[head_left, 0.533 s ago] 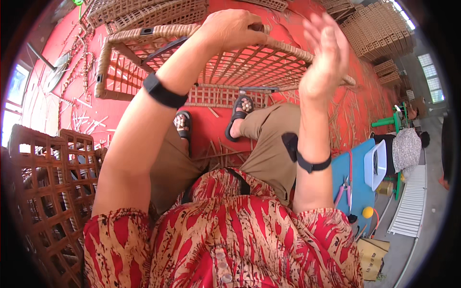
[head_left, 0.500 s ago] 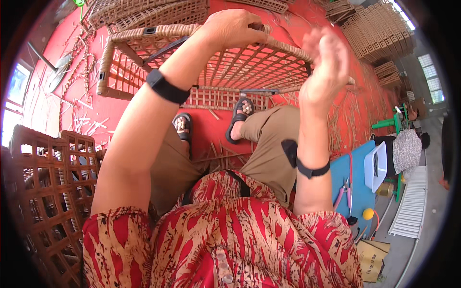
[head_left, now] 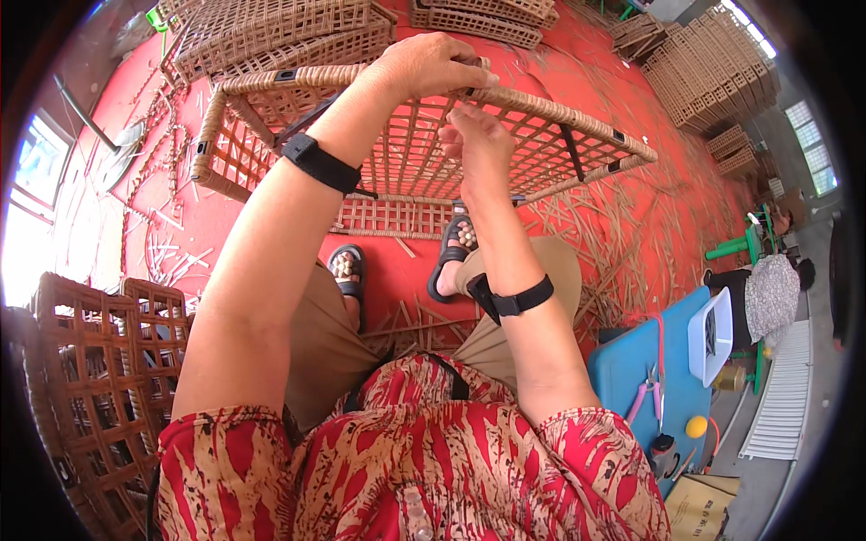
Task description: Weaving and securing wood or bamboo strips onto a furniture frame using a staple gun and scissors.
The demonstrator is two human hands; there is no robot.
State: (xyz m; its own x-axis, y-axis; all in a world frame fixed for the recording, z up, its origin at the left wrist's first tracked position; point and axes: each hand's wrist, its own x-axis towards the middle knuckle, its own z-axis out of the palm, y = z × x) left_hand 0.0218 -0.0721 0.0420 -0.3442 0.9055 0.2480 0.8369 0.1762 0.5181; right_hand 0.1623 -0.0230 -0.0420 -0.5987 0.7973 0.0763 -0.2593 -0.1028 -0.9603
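Note:
A woven rattan frame (head_left: 559, 113) with an open lattice stands on the red floor in front of my knees. My left hand (head_left: 428, 63) grips its top rail from above. My right hand (head_left: 478, 144) is just below that rail, fingers pinched together against the lattice, probably on a thin rattan strip that I cannot make out clearly. Both wrists wear black bands. My sandalled feet (head_left: 451, 257) rest under the frame.
Several stacked woven frames (head_left: 713, 77) sit at the back right, more (head_left: 271, 32) behind the frame, and a darker woven basket (head_left: 99, 361) at my left. Rattan offcuts (head_left: 595, 234) litter the floor. A blue stool (head_left: 645, 370) with pliers (head_left: 645, 392) is at my right.
My right hand has come left and down from the frame's right side to the lattice just under my left hand, and its fingers have closed. My left hand stays on the rail.

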